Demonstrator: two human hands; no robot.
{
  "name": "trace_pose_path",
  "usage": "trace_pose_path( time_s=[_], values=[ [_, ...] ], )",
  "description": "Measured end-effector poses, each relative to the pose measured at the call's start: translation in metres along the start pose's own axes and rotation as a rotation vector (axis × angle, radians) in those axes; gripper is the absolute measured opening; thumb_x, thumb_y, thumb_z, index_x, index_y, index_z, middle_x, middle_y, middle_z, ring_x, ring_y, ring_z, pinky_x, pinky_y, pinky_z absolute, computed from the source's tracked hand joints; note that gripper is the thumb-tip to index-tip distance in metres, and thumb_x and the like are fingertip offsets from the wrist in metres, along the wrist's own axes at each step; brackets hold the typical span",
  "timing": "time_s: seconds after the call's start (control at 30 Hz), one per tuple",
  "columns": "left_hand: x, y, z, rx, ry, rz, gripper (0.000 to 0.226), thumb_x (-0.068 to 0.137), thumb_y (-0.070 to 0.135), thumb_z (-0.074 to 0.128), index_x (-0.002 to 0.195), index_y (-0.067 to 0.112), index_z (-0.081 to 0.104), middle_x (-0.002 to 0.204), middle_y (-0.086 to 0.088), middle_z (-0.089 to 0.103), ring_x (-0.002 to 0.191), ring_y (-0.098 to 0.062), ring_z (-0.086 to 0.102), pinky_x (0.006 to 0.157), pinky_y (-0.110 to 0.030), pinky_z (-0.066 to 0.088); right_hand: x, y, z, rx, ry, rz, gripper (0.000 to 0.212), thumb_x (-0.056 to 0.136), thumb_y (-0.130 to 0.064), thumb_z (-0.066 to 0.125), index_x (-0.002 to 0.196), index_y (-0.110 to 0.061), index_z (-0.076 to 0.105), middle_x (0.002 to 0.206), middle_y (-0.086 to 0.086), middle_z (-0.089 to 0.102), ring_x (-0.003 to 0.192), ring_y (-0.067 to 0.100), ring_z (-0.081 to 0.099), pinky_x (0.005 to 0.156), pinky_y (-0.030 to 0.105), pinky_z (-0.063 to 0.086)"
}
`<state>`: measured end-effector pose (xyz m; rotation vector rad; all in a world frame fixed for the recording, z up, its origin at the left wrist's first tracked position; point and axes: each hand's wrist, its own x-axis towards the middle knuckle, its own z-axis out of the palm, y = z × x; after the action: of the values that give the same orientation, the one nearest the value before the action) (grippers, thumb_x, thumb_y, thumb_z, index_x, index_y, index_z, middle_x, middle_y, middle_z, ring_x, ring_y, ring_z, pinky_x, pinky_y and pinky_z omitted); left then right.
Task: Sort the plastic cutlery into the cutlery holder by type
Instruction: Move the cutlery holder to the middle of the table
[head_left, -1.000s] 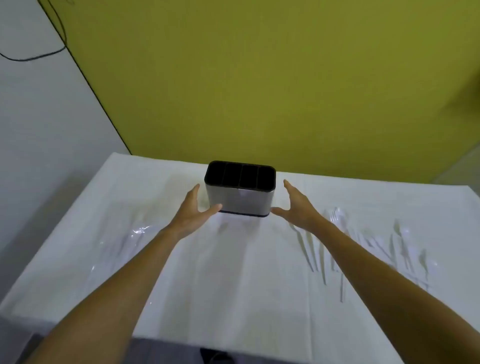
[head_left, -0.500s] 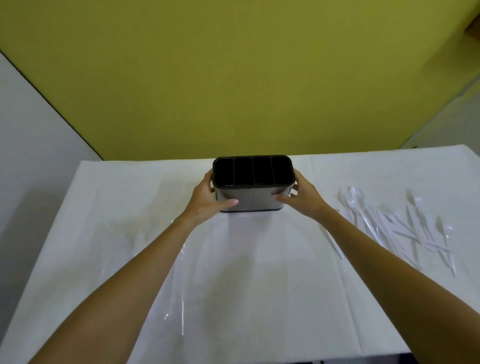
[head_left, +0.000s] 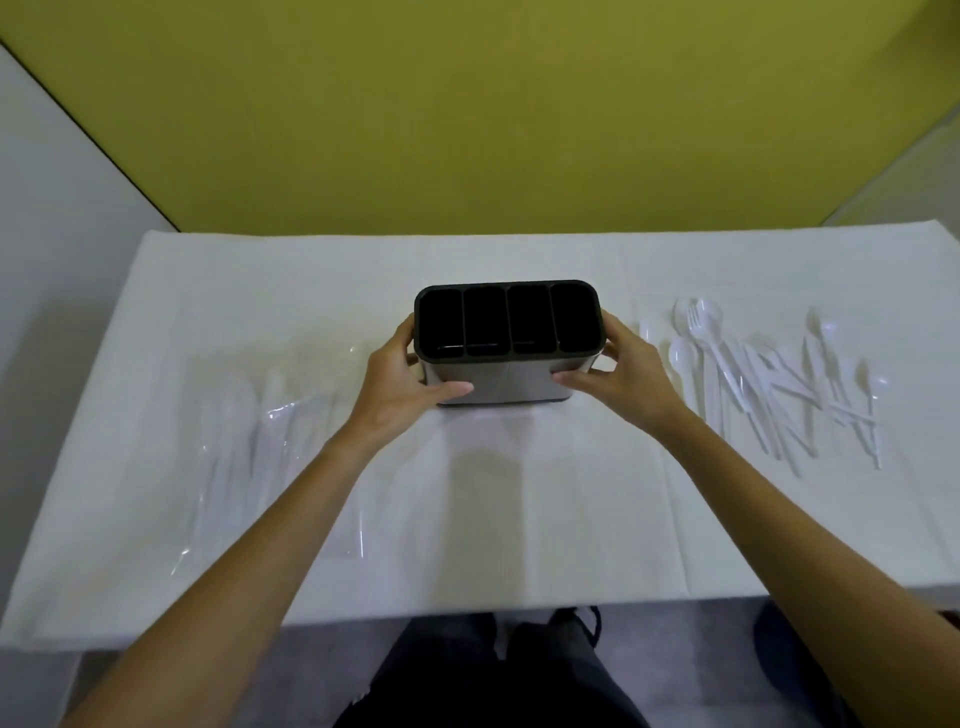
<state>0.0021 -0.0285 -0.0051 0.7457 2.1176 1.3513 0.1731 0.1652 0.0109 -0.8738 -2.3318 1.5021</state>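
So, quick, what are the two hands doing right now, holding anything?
Left hand: closed, gripping the left end of the cutlery holder.
Right hand: closed, gripping the holder's right end.

Left forearm (head_left: 270, 530): we see it bare along its whole visible length, both above and below the near edge of the table (head_left: 493, 519).
Right forearm (head_left: 753, 499): bare likewise and slim, across that same near edge of the table.
Left hand (head_left: 400, 384): bare; the fingers (head_left: 452, 388) are uncovered, their nails too small for us to judge.
Right hand (head_left: 623, 379): bare as well, over the table's far half.
Trousers (head_left: 493, 686): dark, close to black, just below the table's near edge; we make out two legs.
Shoe (head_left: 576, 626): a dark toe right under the table's near edge, with a paler rim; we cannot tell more.
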Motion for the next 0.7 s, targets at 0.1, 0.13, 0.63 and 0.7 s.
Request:
trace_pose_path(
  time_s=[0.1,0.13,0.63,0.7],
  values=[
    [-0.026,0.001,0.005,-0.040,0.009,-0.018,0.087,0.062,0.008,0.089,0.137,0.015,0.047,0.110,0.015,0.061,0.095,0.017,0.057,0.073,-0.005,0.046,-0.026,0.002,0.000,0.016,0.007,-0.010,0.075,0.071,-0.009,0.082,0.134,-0.032,0.048,0.116,-0.011,0.062,0.112,0.011,0.059,0.078,0.011,0.053],
    [-0.035,0.001,0.007,-0.047,0.010,-0.022,0.087,0.061,0.008,0.089,0.137,0.016,0.047,0.110,0.016,0.062,0.095,0.016,0.058,0.071,-0.006,0.048,-0.034,0.003,-0.001,0.015,0.007,-0.015,0.074,0.071,-0.010,0.082,0.130,-0.040,0.048,0.115,-0.011,0.062,0.111,0.010,0.059,0.078,0.013,0.054],
    [-0.077,-0.008,0.023,-0.061,-0.018,-0.077,0.084,0.063,0.009,0.088,0.135,0.025,0.047,0.114,0.016,0.062,0.104,0.008,0.056,0.070,-0.011,0.051,-0.081,0.023,0.005,0.101,-0.016,0.077,0.078,0.073,-0.010,0.081,0.139,-0.027,0.044,0.113,-0.025,0.059,0.111,0.000,0.057,0.081,0.009,0.051],
    [-0.078,-0.008,0.024,-0.063,-0.024,-0.074,0.083,0.064,0.010,0.087,0.134,0.026,0.047,0.115,0.016,0.062,0.105,0.007,0.056,0.072,-0.012,0.051,-0.081,0.024,0.005,0.110,-0.024,0.081,0.077,0.073,-0.010,0.081,0.138,-0.031,0.043,0.114,-0.025,0.059,0.114,0.004,0.057,0.083,0.012,0.051]
  ],
)
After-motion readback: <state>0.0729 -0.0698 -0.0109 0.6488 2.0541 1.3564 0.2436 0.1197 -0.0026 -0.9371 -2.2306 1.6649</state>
